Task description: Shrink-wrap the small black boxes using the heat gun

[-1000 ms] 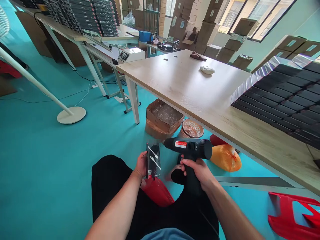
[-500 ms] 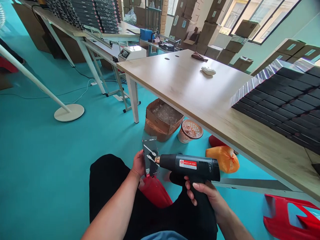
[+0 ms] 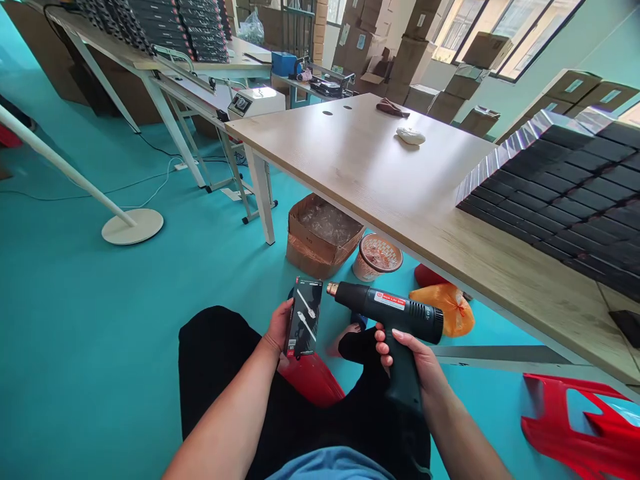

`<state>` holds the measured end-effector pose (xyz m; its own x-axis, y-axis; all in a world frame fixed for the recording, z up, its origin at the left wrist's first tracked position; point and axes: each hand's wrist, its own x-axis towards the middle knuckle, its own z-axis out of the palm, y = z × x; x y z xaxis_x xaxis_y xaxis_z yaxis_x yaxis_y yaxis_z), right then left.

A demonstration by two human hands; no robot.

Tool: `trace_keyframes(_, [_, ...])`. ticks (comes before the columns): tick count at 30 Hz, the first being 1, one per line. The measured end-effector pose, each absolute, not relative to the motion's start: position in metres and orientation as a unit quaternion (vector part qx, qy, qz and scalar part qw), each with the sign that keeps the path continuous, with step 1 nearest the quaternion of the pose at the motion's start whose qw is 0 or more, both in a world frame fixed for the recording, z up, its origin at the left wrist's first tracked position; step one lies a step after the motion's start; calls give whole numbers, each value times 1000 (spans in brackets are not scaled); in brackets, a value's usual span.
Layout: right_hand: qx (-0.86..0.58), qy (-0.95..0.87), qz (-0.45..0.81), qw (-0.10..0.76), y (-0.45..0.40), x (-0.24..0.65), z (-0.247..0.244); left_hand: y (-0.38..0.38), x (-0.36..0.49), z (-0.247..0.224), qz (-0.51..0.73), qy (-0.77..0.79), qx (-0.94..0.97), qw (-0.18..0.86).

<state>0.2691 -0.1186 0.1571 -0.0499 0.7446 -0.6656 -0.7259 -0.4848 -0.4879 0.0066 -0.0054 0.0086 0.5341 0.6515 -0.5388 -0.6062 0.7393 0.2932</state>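
Observation:
Upright in my left hand (image 3: 280, 328) is a black cable box (image 3: 305, 319) with two white plugs printed on its front; my fingers grip its left edge. My right hand (image 3: 407, 357) is wrapped round the handle of a black heat gun (image 3: 387, 310) with a red-and-white label. The gun's brass nozzle points left toward the upper right part of the box, with a small gap between them. Part of my right hand's grip is hidden behind the handle.
A wooden table (image 3: 380, 180) stands ahead, with stacked black boxes (image 3: 565, 193) at its right. Below it are a carton of clear film (image 3: 323, 233), a patterned bin (image 3: 377, 257), an orange bag (image 3: 447, 308) and a red plastic stool (image 3: 580, 420). A white stand base (image 3: 133, 227) sits left.
The heat gun has drawn back slightly right and its nozzle has tilted up, away from the cable box's face. The box has turned so its front shows more fully.

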Motion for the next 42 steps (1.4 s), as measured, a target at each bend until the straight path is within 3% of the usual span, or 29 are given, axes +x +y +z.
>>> trace_keyframes(4, [-474, -44, 722, 502, -115, 256, 167, -5, 10, 9, 341, 336, 44, 877])
trace_keyframes(8, [-487, -232, 733, 415, -108, 241, 184, -2, 11, 11, 370, 399, 41, 838])
trace_keyframes(13, [-581, -313, 631, 408, -100, 240, 196, -1, 7, 23, 359, 410, 6, 838])
trace_keyframes(18, [-526, -382, 723, 234, -113, 240, 201, 1, 8, 25, 405, 388, -11, 828])
trace_keyframes(20, [-539, -380, 707, 258, -116, 237, 199, 1, 8, 23, 408, 381, -10, 830])
trace_keyframes(23, [-581, -350, 639, 363, -115, 236, 196, 1, 6, 20, 393, 383, 5, 836])
trace_keyframes(28, [-546, -352, 697, 303, -115, 237, 198, 2, 7, 20, 419, 337, 7, 843])
trace_keyframes(32, [-602, -324, 634, 362, -118, 245, 196, 2, 7, 22, 414, 340, -8, 844])
trace_keyframes(37, [-566, -362, 700, 243, -119, 249, 201, 1, 5, 20, 427, 326, 4, 843])
trace_keyframes(42, [-588, -386, 638, 314, -105, 246, 210, 1, 4, 13, 390, 344, 22, 854])
